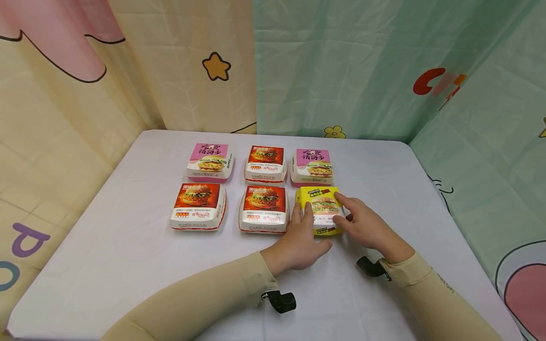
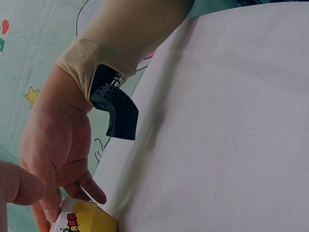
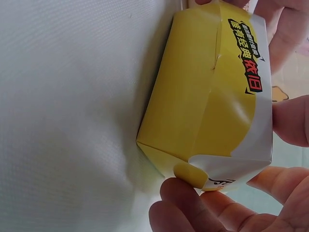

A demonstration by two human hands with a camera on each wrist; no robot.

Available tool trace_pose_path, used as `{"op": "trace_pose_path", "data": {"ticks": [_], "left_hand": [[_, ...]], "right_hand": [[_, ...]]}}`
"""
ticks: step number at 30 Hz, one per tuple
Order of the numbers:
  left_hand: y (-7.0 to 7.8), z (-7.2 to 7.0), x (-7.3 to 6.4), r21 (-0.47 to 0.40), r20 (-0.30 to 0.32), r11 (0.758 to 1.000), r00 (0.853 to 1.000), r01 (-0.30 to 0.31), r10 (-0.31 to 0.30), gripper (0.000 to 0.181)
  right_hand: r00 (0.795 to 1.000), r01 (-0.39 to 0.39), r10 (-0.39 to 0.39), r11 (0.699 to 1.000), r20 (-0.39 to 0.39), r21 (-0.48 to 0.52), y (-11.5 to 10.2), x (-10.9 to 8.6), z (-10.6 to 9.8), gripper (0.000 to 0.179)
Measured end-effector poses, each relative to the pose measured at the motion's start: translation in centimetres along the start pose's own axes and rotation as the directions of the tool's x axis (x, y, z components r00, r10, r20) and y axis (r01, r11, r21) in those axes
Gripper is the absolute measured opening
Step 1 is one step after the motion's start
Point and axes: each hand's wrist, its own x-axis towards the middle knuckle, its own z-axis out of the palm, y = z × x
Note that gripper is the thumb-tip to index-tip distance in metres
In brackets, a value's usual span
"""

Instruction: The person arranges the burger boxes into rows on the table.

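Observation:
A yellow-and-white burger box (image 1: 325, 208) sits at the front right of two rows of burger boxes. My right hand (image 1: 370, 228) holds its right side, the thumb on the top and the other fingers curled at the side, as the right wrist view shows. At the box's left side is my left hand (image 1: 300, 244), fingers extended, one on the top edge and its thumb apart from the box. Beside that hand stands a red-and-white burger box (image 1: 263, 208). The left wrist view shows only a corner of the yellow box (image 2: 89, 217).
Another red-and-white box (image 1: 198, 207) is at the front left. Behind stand a pink-and-white box (image 1: 210, 162), a red-and-white box (image 1: 266, 164) and a second pink-and-white box (image 1: 313, 166). A white cloth covers the table (image 1: 128, 270); patterned curtains (image 1: 324, 71) border it.

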Motion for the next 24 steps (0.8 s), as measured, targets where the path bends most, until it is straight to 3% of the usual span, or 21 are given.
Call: {"op": "trace_pose_path", "data": {"ticks": [14, 20, 24], "left_hand": [[0.0, -0.7, -2.1, 0.005, 0.101, 0.999, 0.994, -0.050, 0.049, 0.100], [0.4, -1.5, -3.5, 0.030, 0.146, 0.994, 0.984, -0.107, 0.101, 0.098], [0.5, -2.7, -4.1, 0.071, 0.152, 0.980, 0.973, -0.185, 0.172, 0.093]], "right_hand": [[1.000, 0.002, -0.002, 1.000, 0.001, 0.003, -0.1, 0.0, -0.1, 0.077], [1.000, -0.001, 0.001, 1.000, 0.000, 0.001, -0.1, 0.1, -0.2, 0.077], [1.000, -0.002, 0.002, 1.000, 0.004, -0.002, -0.1, 0.0, -0.2, 0.077]]}}
